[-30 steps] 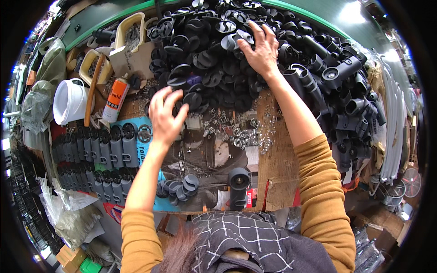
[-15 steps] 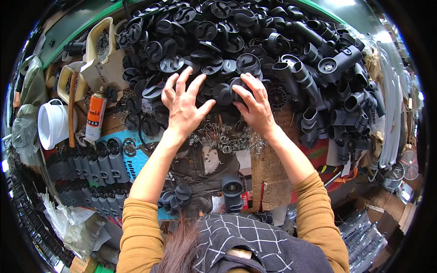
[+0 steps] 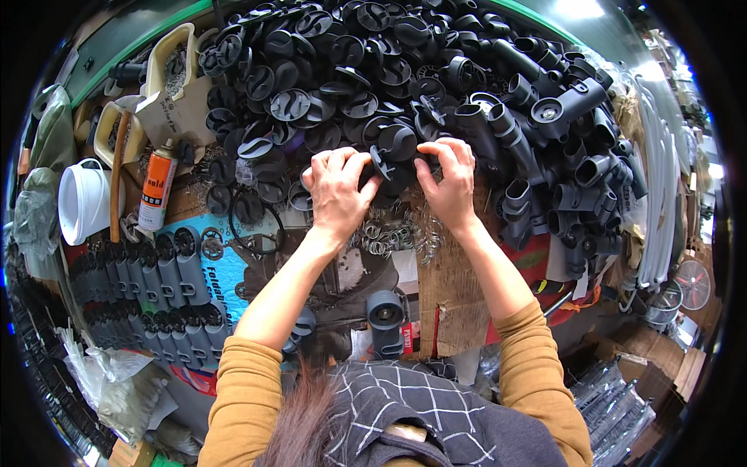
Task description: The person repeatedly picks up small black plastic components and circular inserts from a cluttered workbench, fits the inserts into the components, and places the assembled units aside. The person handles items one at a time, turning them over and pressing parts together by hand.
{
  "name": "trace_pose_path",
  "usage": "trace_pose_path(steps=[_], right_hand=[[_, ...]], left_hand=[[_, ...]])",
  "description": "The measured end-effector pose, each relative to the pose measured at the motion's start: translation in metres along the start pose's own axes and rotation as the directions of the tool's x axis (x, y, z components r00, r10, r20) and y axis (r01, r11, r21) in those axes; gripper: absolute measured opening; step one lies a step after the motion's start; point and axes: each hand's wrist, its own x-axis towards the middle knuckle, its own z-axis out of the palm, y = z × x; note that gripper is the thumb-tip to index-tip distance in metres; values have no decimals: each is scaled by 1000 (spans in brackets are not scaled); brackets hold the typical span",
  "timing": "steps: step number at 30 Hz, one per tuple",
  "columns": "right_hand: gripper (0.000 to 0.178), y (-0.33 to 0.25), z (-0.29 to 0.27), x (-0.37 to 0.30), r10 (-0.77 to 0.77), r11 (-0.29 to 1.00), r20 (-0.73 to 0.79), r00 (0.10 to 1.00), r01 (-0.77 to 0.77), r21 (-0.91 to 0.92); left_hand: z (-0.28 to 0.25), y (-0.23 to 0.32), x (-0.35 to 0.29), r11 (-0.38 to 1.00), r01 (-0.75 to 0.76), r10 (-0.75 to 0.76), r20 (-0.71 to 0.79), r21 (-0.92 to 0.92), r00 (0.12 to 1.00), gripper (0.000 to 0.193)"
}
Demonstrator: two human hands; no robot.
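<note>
Close to the near edge of the pile, my left hand (image 3: 341, 191) has its thumb and fingers curled round the edge of a small black round cap (image 3: 380, 165), seen edge-on. Just right of it is another black round cap (image 3: 398, 142) with a curved ridge across its face. My right hand (image 3: 449, 179) pinches at that cap's right edge, index finger above and thumb below. Part of the grip is dark and hard to make out. Behind both hands spreads a heap of similar black caps (image 3: 289, 104). Loose metal springs (image 3: 385, 232) lie below and between my wrists.
Black tubular joints (image 3: 513, 144) are piled at right. At left stand an orange spray can (image 3: 158, 187), a white bucket (image 3: 82, 204) and cream bins (image 3: 170, 58) of small metal parts. Rows of grey housings (image 3: 167, 276) lie lower left; one grey housing (image 3: 385, 323) stands before me.
Both hands have drawn back toward me from the pile and come closer together. Their spread fingers have curled in round black caps. The view has shifted slightly.
</note>
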Motion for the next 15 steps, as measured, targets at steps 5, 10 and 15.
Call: trace_pose_path(steps=[5, 10, 15], right_hand=[[28, -20, 12, -3, 24, 991, 135, 991, -7, -131], [22, -38, 5, -6, 209, 913, 221, 953, -271, 305], [23, -64, -24, -36, 335, 440, 569, 751, -659, 610]], left_hand=[[-1, 9, 9, 992, 73, -73, 7, -100, 997, 24], [-21, 17, 6, 899, 28, -71, -82, -436, 994, 19], [-47, 26, -26, 398, 485, -274, 404, -778, 873, 22]])
